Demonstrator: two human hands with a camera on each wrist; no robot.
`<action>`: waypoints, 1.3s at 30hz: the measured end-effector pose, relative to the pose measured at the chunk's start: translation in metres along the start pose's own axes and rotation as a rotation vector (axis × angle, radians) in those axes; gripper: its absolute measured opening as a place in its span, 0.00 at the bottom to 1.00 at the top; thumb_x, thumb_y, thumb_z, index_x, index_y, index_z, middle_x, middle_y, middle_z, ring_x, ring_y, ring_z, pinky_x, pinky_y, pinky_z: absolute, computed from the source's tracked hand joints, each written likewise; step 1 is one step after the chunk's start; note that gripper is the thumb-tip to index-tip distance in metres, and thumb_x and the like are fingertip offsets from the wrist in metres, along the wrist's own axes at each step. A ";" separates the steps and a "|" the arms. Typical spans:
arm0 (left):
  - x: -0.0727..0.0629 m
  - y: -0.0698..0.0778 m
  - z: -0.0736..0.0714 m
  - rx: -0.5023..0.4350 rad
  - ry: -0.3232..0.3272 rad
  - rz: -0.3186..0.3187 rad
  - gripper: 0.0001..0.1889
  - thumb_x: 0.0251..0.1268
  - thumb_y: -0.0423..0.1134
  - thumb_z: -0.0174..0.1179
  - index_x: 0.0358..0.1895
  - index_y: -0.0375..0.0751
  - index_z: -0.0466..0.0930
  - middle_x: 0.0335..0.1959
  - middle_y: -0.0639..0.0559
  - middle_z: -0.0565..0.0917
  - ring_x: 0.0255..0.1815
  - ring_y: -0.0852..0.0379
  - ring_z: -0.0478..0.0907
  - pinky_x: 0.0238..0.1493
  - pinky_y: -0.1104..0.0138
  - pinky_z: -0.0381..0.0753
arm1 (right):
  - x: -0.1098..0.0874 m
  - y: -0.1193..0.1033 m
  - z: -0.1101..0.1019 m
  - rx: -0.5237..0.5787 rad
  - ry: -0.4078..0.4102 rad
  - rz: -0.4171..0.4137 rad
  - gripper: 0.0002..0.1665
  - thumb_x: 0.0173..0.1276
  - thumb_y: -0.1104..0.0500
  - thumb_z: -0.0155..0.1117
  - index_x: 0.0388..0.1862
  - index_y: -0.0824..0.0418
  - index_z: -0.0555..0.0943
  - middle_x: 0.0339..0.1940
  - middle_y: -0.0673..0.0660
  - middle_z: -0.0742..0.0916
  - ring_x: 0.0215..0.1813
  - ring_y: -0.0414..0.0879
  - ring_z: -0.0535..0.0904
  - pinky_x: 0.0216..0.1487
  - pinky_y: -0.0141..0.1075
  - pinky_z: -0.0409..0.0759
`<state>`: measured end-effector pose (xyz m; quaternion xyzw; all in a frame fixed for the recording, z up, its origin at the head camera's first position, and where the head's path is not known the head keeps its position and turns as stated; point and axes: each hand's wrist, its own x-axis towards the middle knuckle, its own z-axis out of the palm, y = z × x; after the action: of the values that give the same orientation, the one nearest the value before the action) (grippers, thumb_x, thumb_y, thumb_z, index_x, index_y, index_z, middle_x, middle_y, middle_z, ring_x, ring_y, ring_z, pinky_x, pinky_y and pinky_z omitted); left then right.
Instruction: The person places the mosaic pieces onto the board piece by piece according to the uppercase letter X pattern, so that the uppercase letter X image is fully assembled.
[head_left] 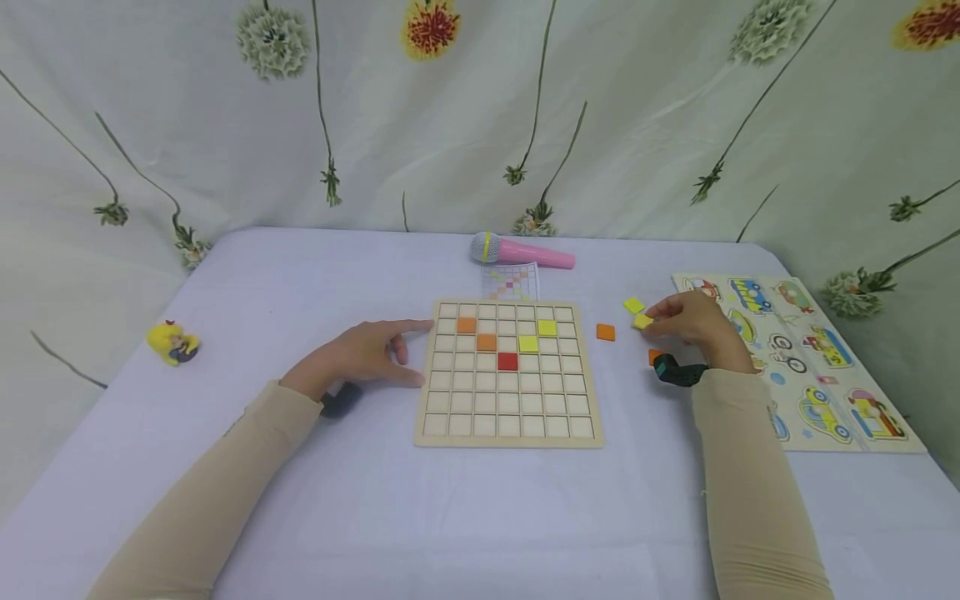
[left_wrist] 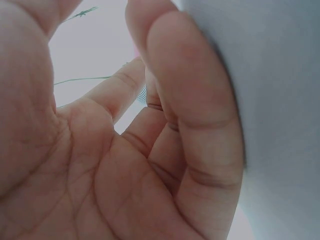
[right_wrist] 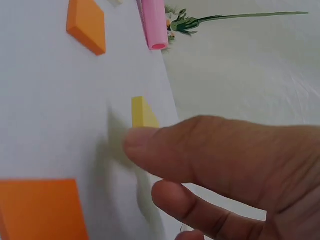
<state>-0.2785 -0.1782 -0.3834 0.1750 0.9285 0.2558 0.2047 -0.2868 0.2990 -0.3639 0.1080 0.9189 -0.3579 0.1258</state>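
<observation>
A wooden grid board (head_left: 510, 442) lies on the table between the hands, with a red tile (head_left: 507, 362), two orange tiles (head_left: 486, 342) and two yellow tiles (head_left: 528, 343) in its cells. My left hand (head_left: 367, 352) rests at the board's left edge, index finger and thumb stretched to the rim, the other fingers bent inward. To the right of the board, my right hand (head_left: 693, 325) pinches a yellow tile (head_left: 642, 322) between thumb and fingertips. Another yellow tile (head_left: 633, 305) lies just behind it. Loose orange tiles (head_left: 606, 332) lie nearby, one partly hidden by the wrist camera.
Behind the board lie a printed pattern card (head_left: 511, 282) and a pink toy microphone (head_left: 528, 252). Picture puzzle boards (head_left: 817, 375) lie under and beyond the right wrist. A small yellow-haired figurine (head_left: 172, 342) is at far left. A flowered cloth hangs behind the table.
</observation>
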 end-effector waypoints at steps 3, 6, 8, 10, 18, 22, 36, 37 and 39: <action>0.000 -0.001 0.000 0.000 -0.001 0.011 0.49 0.64 0.48 0.79 0.85 0.46 0.65 0.42 0.49 0.81 0.32 0.54 0.73 0.38 0.62 0.73 | -0.002 -0.007 0.001 -0.018 -0.012 -0.035 0.24 0.73 0.58 0.75 0.63 0.68 0.82 0.57 0.66 0.85 0.53 0.57 0.73 0.47 0.43 0.73; 0.000 -0.003 0.000 0.006 0.001 0.015 0.48 0.64 0.49 0.79 0.85 0.46 0.65 0.42 0.49 0.81 0.33 0.54 0.72 0.40 0.61 0.73 | -0.005 -0.013 0.002 -0.056 -0.018 -0.077 0.25 0.73 0.57 0.75 0.63 0.69 0.82 0.60 0.68 0.85 0.54 0.58 0.75 0.47 0.42 0.75; 0.000 -0.003 0.000 0.008 0.004 0.008 0.48 0.63 0.49 0.79 0.85 0.47 0.65 0.42 0.50 0.81 0.33 0.54 0.72 0.41 0.61 0.72 | -0.006 -0.016 0.002 -0.061 -0.018 -0.105 0.25 0.73 0.57 0.75 0.62 0.69 0.83 0.59 0.68 0.86 0.53 0.57 0.76 0.46 0.42 0.75; 0.000 -0.003 0.001 0.010 0.004 0.005 0.48 0.63 0.49 0.79 0.85 0.48 0.65 0.42 0.50 0.81 0.33 0.54 0.72 0.41 0.61 0.72 | -0.007 -0.018 0.003 -0.061 -0.019 -0.137 0.24 0.72 0.57 0.76 0.61 0.69 0.83 0.57 0.67 0.87 0.51 0.56 0.75 0.44 0.42 0.75; 0.001 -0.004 0.001 0.012 0.003 0.004 0.49 0.63 0.49 0.80 0.85 0.48 0.65 0.42 0.50 0.81 0.34 0.53 0.72 0.41 0.61 0.73 | -0.005 -0.026 0.012 -0.021 -0.019 -0.266 0.22 0.71 0.58 0.76 0.59 0.69 0.85 0.50 0.62 0.86 0.53 0.57 0.74 0.47 0.44 0.73; 0.002 -0.004 0.001 0.006 0.001 0.001 0.49 0.64 0.49 0.79 0.86 0.48 0.65 0.42 0.49 0.81 0.33 0.53 0.72 0.40 0.61 0.73 | -0.003 -0.030 0.019 0.006 -0.013 -0.369 0.20 0.70 0.62 0.76 0.56 0.71 0.86 0.43 0.59 0.86 0.49 0.56 0.76 0.47 0.42 0.73; 0.002 -0.004 0.001 0.008 -0.002 -0.010 0.49 0.63 0.49 0.80 0.85 0.49 0.65 0.43 0.49 0.81 0.33 0.53 0.72 0.40 0.61 0.73 | -0.001 -0.047 0.041 0.133 -0.049 -0.484 0.17 0.71 0.64 0.75 0.57 0.69 0.87 0.40 0.56 0.88 0.34 0.47 0.73 0.34 0.35 0.69; 0.002 -0.004 0.001 0.009 -0.002 -0.008 0.49 0.63 0.49 0.80 0.85 0.49 0.65 0.43 0.49 0.81 0.33 0.53 0.73 0.40 0.61 0.73 | -0.001 -0.048 0.042 0.146 -0.058 -0.488 0.18 0.71 0.64 0.75 0.57 0.69 0.87 0.39 0.56 0.88 0.34 0.47 0.73 0.33 0.35 0.69; 0.002 -0.004 0.001 0.012 -0.001 -0.004 0.48 0.64 0.48 0.79 0.85 0.48 0.65 0.43 0.49 0.81 0.32 0.54 0.73 0.39 0.61 0.73 | -0.001 -0.051 0.046 0.175 -0.079 -0.490 0.18 0.72 0.63 0.75 0.57 0.69 0.86 0.39 0.54 0.88 0.35 0.47 0.74 0.33 0.35 0.69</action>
<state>-0.2806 -0.1802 -0.3865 0.1743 0.9303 0.2495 0.2047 -0.2929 0.2306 -0.3644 -0.1213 0.8776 -0.4596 0.0615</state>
